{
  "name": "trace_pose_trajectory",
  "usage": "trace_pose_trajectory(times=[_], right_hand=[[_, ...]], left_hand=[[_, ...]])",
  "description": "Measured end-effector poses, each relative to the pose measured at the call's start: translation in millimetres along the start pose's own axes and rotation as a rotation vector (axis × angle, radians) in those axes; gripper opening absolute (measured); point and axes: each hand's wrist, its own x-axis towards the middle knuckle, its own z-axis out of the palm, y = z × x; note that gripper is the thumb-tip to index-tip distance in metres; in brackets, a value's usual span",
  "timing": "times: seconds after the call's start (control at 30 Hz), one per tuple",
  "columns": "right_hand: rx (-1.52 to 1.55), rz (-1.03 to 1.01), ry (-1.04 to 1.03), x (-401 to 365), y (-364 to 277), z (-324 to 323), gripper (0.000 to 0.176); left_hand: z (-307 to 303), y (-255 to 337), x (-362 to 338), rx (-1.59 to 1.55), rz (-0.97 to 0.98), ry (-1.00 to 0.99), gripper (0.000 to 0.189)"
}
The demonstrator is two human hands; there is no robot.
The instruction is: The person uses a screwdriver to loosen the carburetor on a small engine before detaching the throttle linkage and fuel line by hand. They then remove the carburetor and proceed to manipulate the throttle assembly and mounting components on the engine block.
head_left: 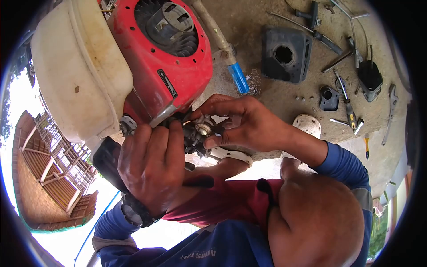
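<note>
A small metal carburetor [203, 130] is at the lower edge of the engine's red cover [155, 62]. My right hand [251, 122] grips it from the right, with fingers above and thumb below. My left hand [153, 164], with a dark watch on its wrist, is curled at the carburetor's left side, close under the red cover. Its fingertips are partly hidden, so what they pinch cannot be made out. A black part [108, 162] shows behind my left hand. The off-white tank [80, 66] is left of the red cover.
On the concrete floor to the right are a black housing with a round hole [283, 55], a small black part [329, 99], a screwdriver [350, 113], an adjustable wrench [391, 109] and several other tools. A blue-handled bar [238, 78] is near the engine.
</note>
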Motion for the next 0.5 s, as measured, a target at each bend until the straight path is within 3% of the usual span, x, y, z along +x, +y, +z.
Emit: trace_pose_trajectory(times=[0.3, 0.5], right_hand=[[-0.024, -0.067, -0.041, 5, -4, -4, 0.048], [-0.058, -0.082, -0.113, 9, -7, -8, 0.046]], left_hand=[[3, 1, 7, 0.099, 0.088, 0.011, 0.041], [13, 8, 8, 0.234, 0.158, 0.093, 0.028]])
